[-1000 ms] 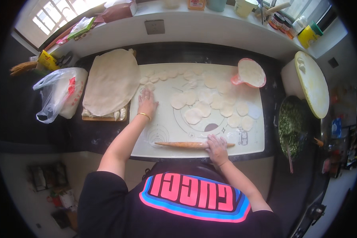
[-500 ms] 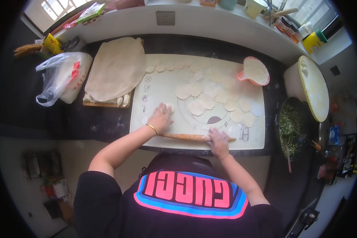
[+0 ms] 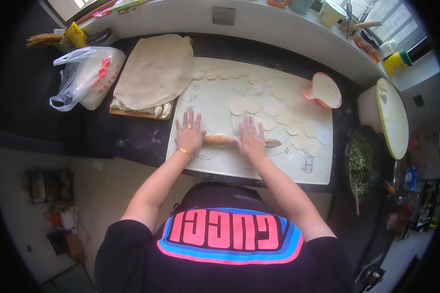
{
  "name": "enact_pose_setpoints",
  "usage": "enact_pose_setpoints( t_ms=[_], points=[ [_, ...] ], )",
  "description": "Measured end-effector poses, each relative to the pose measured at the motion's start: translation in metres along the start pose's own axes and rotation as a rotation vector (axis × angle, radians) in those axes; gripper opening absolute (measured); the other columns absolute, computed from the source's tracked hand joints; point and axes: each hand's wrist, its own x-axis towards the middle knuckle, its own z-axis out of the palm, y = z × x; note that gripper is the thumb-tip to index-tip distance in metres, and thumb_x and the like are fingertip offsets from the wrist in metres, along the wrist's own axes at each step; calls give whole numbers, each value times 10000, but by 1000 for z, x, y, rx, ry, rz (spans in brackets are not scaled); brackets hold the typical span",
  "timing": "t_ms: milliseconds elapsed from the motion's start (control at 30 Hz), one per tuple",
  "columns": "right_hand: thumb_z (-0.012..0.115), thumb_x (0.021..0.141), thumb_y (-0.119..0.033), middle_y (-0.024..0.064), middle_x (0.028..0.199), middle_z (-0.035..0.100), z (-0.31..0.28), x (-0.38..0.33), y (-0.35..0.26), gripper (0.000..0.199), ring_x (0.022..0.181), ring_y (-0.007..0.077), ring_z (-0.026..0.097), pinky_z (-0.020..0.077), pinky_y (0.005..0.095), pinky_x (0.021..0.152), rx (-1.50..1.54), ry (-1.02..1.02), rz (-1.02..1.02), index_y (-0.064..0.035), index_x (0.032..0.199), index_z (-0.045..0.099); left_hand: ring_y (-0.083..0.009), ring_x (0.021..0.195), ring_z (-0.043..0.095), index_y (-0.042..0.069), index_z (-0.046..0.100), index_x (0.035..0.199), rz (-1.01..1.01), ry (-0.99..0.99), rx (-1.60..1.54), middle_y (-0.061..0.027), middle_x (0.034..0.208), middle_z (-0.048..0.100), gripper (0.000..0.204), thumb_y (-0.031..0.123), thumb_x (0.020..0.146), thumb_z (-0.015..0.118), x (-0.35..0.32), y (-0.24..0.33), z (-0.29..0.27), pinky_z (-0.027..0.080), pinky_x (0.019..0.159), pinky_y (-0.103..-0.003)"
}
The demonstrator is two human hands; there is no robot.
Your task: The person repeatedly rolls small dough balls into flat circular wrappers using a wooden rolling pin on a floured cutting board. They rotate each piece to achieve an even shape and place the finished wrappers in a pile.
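My left hand (image 3: 189,134) lies flat with fingers spread over the left end of a wooden rolling pin (image 3: 219,140). Over its right part rests my right hand (image 3: 251,141), fingers stretched forward and dusted with flour. The pin lies crosswise on a pale printed kneading mat (image 3: 303,177). A small pale piece of dough seems to sit at the pin between my hands, mostly hidden. Several thin round dough wrappers (image 3: 252,104) spread over the mat's middle and right. A row of small dough pieces (image 3: 223,74) lines its far edge.
To the left, a large dough sheet (image 3: 154,71) covers dumplings on a wooden board (image 3: 132,113). A plastic bag (image 3: 95,78) stands beside it. A red-rimmed scoop of flour (image 3: 326,91) sits far right. Chopped green filling (image 3: 361,163) fills a dark pan; a pale lidded tub (image 3: 393,117) stands behind.
My left hand has come onto the rolling pin's left end. My right hand and the pin have moved away from the mat's near edge, the right hand also leftward. The view has shifted slightly.
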Motion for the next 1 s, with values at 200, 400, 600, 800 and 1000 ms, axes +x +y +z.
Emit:
enact_pose_setpoints(
  t_ms=[200, 400, 600, 800, 1000],
  points=[
    [548, 840, -421, 170, 1494, 148, -8, -20, 10, 713, 1387, 324, 122, 96, 553, 1084, 30, -192, 130, -60, 1394, 281, -345, 1387, 87, 80, 188, 1437, 143, -2, -72, -167, 1502, 119, 691, 368, 875, 467, 8, -3, 12, 86, 1090, -546],
    [582, 822, -377, 172, 1502, 104, -11, -20, -2, 772, 1388, 346, 97, 69, 575, 1078, -32, -121, 89, -56, 1418, 211, -361, 1386, 74, 78, 188, 1436, 107, -7, -106, -191, 1494, 125, 648, 343, 898, 431, 3, -8, 17, 83, 1092, -540],
    [595, 810, -349, 183, 1493, 134, -16, -8, -1, 712, 1381, 338, 141, 97, 570, 1076, 1, -76, 139, -81, 1391, 284, -358, 1384, 86, 75, 200, 1432, 72, 56, -107, -211, 1484, 145, 645, 381, 907, 415, 14, -5, 24, 97, 1096, -517],
    [556, 833, -208, 146, 1459, 256, 0, -64, -3, 368, 1351, 290, 258, 144, 541, 1073, 17, -26, -2, -94, 1173, 472, -378, 1320, 232, 61, 289, 1386, 189, 46, -278, -232, 1424, 257, 606, 317, 875, 493, -18, -3, 19, 211, 1066, -477],
    [549, 818, -115, 120, 1435, 325, -11, -66, 4, 246, 1332, 261, 308, 159, 523, 1069, 47, 40, -82, -98, 1062, 519, -363, 963, 531, 21, 559, 990, 275, -107, -563, -193, 1031, 556, 293, 161, 748, 649, 32, 38, 15, 433, 846, -398]
  ],
)
